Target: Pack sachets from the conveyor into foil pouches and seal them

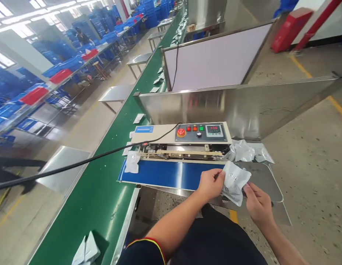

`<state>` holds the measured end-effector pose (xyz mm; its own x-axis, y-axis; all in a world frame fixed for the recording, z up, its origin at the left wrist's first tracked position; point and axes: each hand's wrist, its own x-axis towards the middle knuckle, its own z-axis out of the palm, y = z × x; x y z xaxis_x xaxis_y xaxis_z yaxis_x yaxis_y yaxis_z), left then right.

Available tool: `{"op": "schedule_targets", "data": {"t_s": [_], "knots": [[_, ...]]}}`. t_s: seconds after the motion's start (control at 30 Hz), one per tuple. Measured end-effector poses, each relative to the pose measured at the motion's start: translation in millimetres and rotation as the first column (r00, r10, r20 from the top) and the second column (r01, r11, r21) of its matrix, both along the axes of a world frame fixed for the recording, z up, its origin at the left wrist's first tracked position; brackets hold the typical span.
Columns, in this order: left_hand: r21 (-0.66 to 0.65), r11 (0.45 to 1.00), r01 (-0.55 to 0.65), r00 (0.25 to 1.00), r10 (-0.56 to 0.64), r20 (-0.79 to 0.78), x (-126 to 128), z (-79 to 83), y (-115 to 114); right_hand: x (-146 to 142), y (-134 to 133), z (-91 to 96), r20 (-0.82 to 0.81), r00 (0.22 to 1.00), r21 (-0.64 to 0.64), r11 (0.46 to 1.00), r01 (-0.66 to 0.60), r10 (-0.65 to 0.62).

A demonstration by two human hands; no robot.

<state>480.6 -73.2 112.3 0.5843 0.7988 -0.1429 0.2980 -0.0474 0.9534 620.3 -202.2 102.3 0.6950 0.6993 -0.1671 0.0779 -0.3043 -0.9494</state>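
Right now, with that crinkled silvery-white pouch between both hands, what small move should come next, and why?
Probably ease the crinkled silvery-white pouch toward the right end of the cream metal machine. The left hand and right hand pinch its edges near the glossy blue belt's right end, and a small white pouch lies at the left end, suggesting pouches travel along it.

Bright, white light falls from overhead strips [41, 16] and from washed-out panes [2, 59], probably windows, at upper left. Glare streaks the blue belt [168, 173], the green conveyor [104, 195] and the steel panel [231, 106]. A soft shadow lies beside the lower pouches [91, 248]. The held pouch [235, 181] shows fairly sharp; the far left blurs and stretches toward the edge.
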Motion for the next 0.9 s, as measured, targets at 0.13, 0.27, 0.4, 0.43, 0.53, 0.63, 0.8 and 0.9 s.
{"op": "schedule_targets", "data": {"t_s": [0.13, 0.27, 0.4, 0.43, 0.53, 0.63, 0.8, 0.9], "knots": [[-0.078, 0.997, -0.013, 1.0, 0.013, -0.005, 32.7, -9.9, 0.9, 23.9, 1.3, -2.8, 0.105, 0.985, -0.092, 0.985, 0.144, -0.134], [-0.134, 0.983, -0.124, 0.992, 0.118, -0.05, 47.7, -27.9, 1.7, 53.2, 13.8, -19.5, 0.09, 0.978, -0.242, 0.949, 0.203, -0.186], [-0.259, 0.916, -0.306, 0.951, 0.283, -0.123, 56.8, -48.7, 7.8, 67.1, 37.4, -38.0, -0.114, 0.955, -0.254, 0.937, 0.238, -0.273], [-0.28, 0.895, -0.347, 0.937, 0.321, -0.136, 56.8, -53.1, 10.8, 67.0, 44.2, -40.6, -0.155, 0.953, -0.242, 0.946, 0.217, -0.259], [-0.313, 0.844, -0.435, 0.9, 0.411, -0.145, 47.3, -61.7, 22.0, 60.7, 64.5, -42.7, -0.196, 0.97, -0.214, 0.971, 0.103, -0.145], [-0.356, 0.812, -0.463, 0.883, 0.457, -0.108, 26.7, -63.4, 30.7, 47.6, 84.0, -38.2, -0.206, 0.978, -0.233, 0.972, -0.031, -0.019], [-0.432, 0.782, -0.448, 0.857, 0.513, 0.039, -29.4, -59.6, 32.8, 23.4, 89.7, -23.2, -0.358, 0.933, -0.251, 0.957, -0.145, 0.047], [-0.403, 0.7, -0.59, 0.735, 0.672, 0.092, -96.3, -60.1, 35.8, 19.8, 63.1, -19.3, -0.32, 0.948, -0.285, 0.954, -0.093, -0.003]]}}
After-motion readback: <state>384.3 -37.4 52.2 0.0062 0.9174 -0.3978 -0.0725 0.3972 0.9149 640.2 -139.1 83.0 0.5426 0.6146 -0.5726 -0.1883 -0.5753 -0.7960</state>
